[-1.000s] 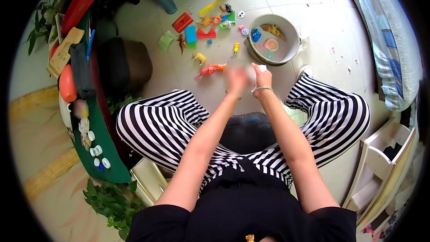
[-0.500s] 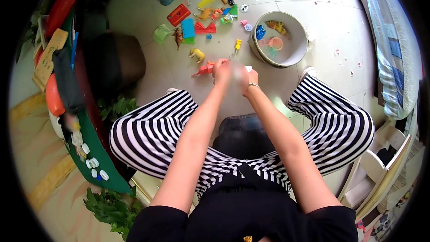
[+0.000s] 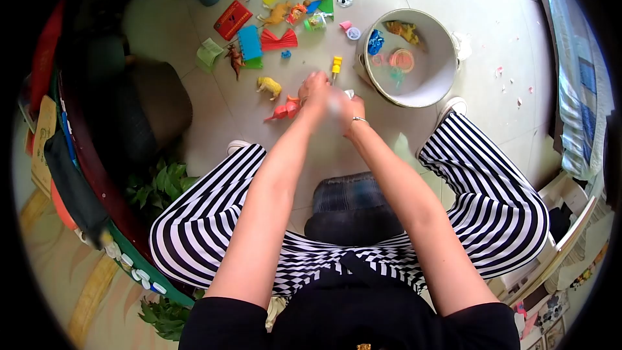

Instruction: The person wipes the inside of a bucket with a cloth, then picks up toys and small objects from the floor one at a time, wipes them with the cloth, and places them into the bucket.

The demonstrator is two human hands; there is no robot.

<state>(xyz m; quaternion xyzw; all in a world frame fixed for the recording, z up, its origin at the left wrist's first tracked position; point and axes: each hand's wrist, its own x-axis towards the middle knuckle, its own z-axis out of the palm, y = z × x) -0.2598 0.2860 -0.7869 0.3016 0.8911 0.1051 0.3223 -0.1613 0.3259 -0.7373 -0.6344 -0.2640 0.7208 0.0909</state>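
One white scrap (image 3: 350, 93) shows at the right hand (image 3: 353, 107); fingers blurred, grip cannot be told. Left hand (image 3: 315, 87), just beside, curled, hold likewise unclear; red toy (image 3: 284, 111) close on its left. Ahead-right of both: bucket (image 3: 433, 68), blue item (image 3: 376, 42) and yellow toy (image 3: 403, 31) already inside. Ahead-left, outside it: tan animal (image 3: 269, 87), blue notebook (image 3: 248, 43), red bow (image 3: 278, 39) on floor (image 3: 518, 39).

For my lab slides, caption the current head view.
Left hand and right hand close together above the floor, between red toy and round bucket.
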